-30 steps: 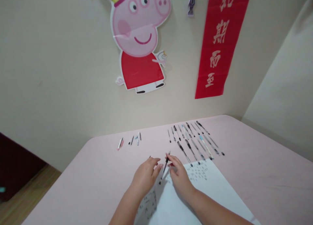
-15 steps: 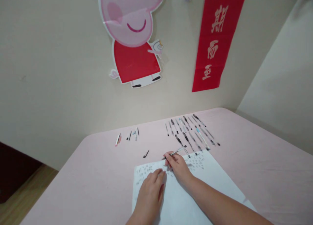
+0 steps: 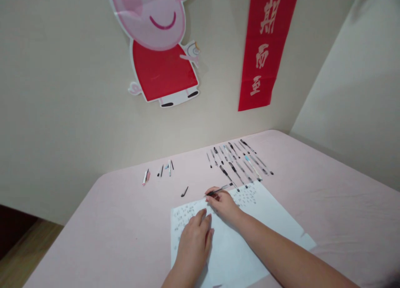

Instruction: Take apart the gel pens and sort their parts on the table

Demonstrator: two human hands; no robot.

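Observation:
My right hand [image 3: 223, 204] grips a pen [image 3: 223, 188] with a clear barrel and dark grip, its tip pointing left near the top edge of the paper. My left hand [image 3: 195, 240] lies on the sheet with its fingers stretched forward, holding nothing. Under both hands is a large white sheet of paper [image 3: 250, 246], with rows of small dark handwriting at its upper left and upper right. Just beyond the paper's top edge lies a black pen cap [image 3: 184, 191].
Several pens [image 3: 239, 173] lie in two rows beyond the paper at the right. Farther left are small parts and a white pen-like piece [image 3: 145, 177]. The pink-covered table [image 3: 118, 221] meets a wall carrying a pig cutout [image 3: 162, 71] and a red banner [image 3: 259, 71].
The camera view has tilted down and shifted slightly. In my right hand the pen now lies flatter, its tip turned left, while my left hand stays on the paper with fingers a little more spread.

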